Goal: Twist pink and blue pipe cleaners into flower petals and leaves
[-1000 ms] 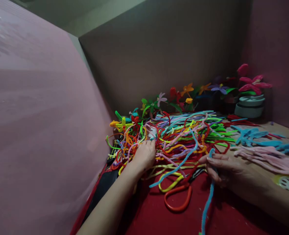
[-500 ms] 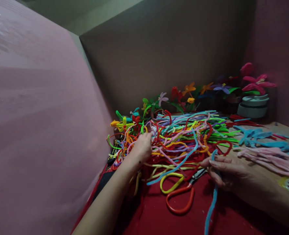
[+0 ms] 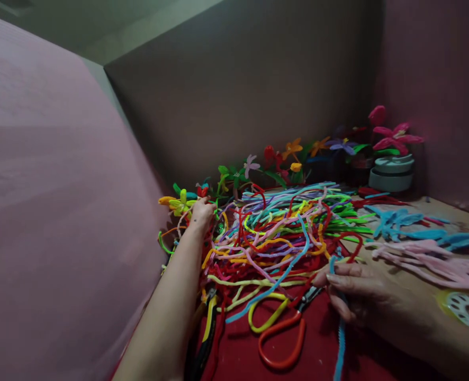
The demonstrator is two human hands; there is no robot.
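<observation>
My left hand (image 3: 203, 211) reaches to the far left edge of a heap of coloured pipe cleaners (image 3: 274, 238), beside a yellow flower (image 3: 182, 203). Its fingers are mostly hidden behind the back of the hand, so what they hold, if anything, does not show. Between the thumb and fingers of my right hand (image 3: 351, 288) is a blue pipe cleaner (image 3: 341, 344), which hangs down toward the front. Scissors (image 3: 284, 344) with red and yellow handles lie on the red cloth (image 3: 317, 349), just left of my right hand.
Pliers (image 3: 207, 328) lie near my left forearm. Pipe-cleaner flowers (image 3: 274, 159) stand along the back, with a pale green pot (image 3: 391, 172) at right. Blue pieces (image 3: 397, 219), pink pieces (image 3: 433, 262) and a yellow-edged ring (image 3: 467, 309) lie at right.
My left hand has moved away and to the left, toward the flowers. The pliers have come into sight. My right hand still holds the blue pipe cleaner. The view has shifted slightly.
</observation>
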